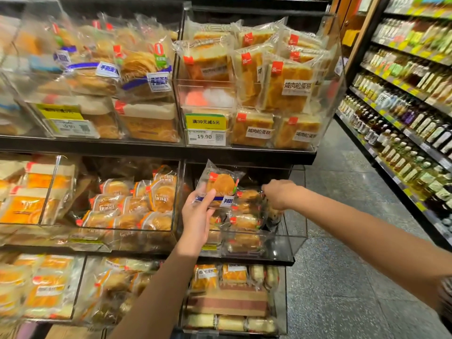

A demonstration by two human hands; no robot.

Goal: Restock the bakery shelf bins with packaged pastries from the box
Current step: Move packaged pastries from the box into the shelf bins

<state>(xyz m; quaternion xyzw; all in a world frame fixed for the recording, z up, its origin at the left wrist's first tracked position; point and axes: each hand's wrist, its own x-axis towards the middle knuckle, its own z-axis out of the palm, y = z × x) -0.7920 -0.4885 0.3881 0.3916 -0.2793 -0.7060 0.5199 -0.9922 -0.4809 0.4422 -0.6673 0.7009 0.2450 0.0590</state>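
right hand (277,194) fingers hidden, far-left bins (14,69) blurred

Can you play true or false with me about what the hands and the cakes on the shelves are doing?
1. The left hand holds a round golden pastry in a clear wrapper with a blue band. True.
2. The right hand hangs idle beside the shelf. False: it reaches into the clear plastic bin on the middle shelf, onto the packs there.
3. The white price tag on the top right bin reads 19.90. True.
4. The shelves across the aisle hold bread. False: they hold bottles.
5. The held pastry already lies in the bin. False: it is raised above the bin in the left hand's grip.
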